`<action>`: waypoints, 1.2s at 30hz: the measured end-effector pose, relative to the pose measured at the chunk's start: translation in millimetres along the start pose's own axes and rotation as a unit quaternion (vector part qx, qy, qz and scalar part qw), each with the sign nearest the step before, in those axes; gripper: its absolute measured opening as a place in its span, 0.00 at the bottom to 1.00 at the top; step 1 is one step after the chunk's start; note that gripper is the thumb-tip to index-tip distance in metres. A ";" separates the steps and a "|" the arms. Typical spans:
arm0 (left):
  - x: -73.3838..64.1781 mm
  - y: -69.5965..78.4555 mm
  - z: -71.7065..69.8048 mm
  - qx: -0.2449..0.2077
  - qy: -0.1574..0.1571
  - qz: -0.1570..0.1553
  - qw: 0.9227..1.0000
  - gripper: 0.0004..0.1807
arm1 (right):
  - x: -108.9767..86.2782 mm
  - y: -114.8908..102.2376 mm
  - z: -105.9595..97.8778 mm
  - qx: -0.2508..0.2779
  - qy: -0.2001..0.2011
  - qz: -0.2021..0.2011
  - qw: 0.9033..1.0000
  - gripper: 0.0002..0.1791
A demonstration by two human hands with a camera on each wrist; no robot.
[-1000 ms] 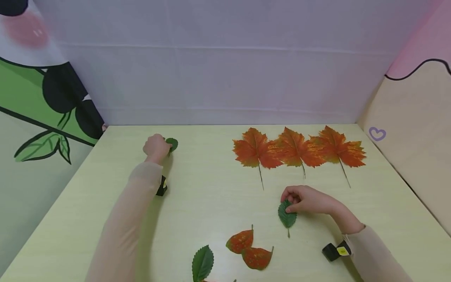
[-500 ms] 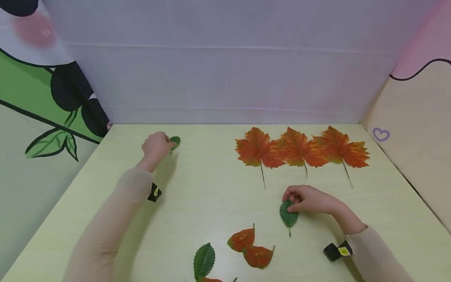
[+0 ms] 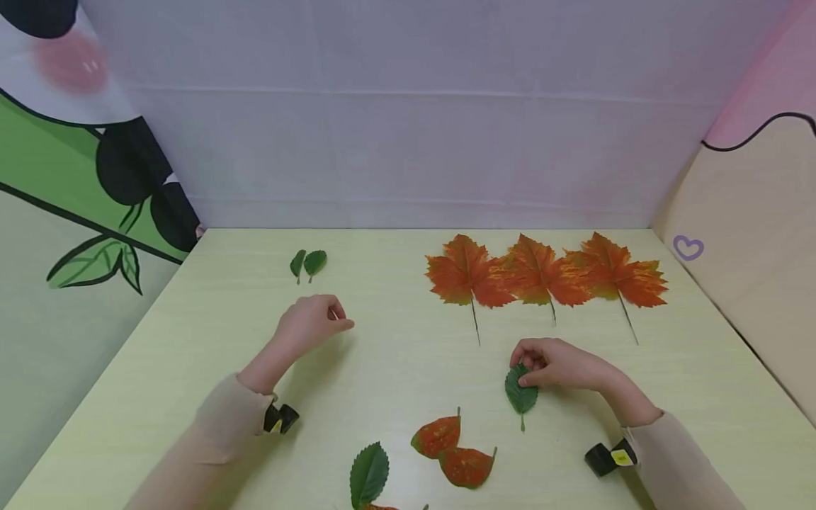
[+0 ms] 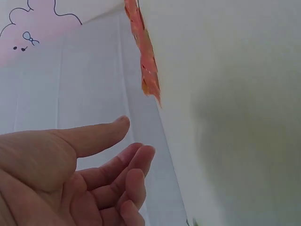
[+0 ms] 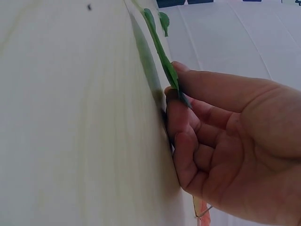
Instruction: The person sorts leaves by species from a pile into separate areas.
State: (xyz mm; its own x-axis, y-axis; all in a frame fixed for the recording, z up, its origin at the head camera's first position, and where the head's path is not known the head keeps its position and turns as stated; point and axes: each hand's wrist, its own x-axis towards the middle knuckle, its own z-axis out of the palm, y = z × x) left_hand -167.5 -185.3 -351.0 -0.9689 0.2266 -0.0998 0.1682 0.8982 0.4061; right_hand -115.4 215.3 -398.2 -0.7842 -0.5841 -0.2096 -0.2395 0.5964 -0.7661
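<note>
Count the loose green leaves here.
4: two small leaves side by side at far left, a held leaf in the right hand, a near leaf at bottom. Others may lie below frame.

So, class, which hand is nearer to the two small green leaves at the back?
The left hand, just in front of the small leaves and apart from them. The right hand is farther off to their right and front, pinching another green leaf.

Green leaf [image 3: 521, 398]; orange maple leaves [image 3: 535, 266]

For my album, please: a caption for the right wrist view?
A right hand pinches a green leaf over a pale tabletop.
</note>
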 end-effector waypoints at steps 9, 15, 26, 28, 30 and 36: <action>-43.4 10.0 14.9 -0.035 -0.096 0.037 0.994 0.09 | -0.8 -2.7 -1.5 0.018 -0.008 0.002 1.000 0.12; -68.4 13.2 21.9 -0.040 -0.199 0.097 0.974 0.15 | -1.2 -2.3 -2.0 0.024 -0.010 0.004 1.000 0.12; -96.1 21.2 28.7 -0.054 -0.244 0.126 0.960 0.17 | -1.8 -1.2 -2.9 0.027 -0.015 0.001 1.000 0.12; -101.0 22.8 29.5 -0.053 -0.241 0.124 0.961 0.16 | -1.7 -1.5 -2.7 0.025 -0.014 0.001 1.000 0.12; -104.4 24.9 30.8 -0.046 -0.235 0.123 0.963 0.16 | -1.8 -1.9 -2.6 0.023 -0.013 0.000 1.000 0.12; -108.4 28.0 39.4 -0.030 -0.209 0.125 0.969 0.17 | -1.3 -0.3 -1.8 0.023 -0.010 -0.002 1.000 0.12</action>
State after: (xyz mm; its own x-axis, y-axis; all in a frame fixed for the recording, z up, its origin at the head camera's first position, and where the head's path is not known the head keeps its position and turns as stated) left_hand -50.6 -169.8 -364.5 -0.7386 0.5779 -0.3470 0.3648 0.7756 0.5152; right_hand -115.3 216.9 -396.5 -0.7714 -0.5976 -0.2185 -0.2160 0.5690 -0.7935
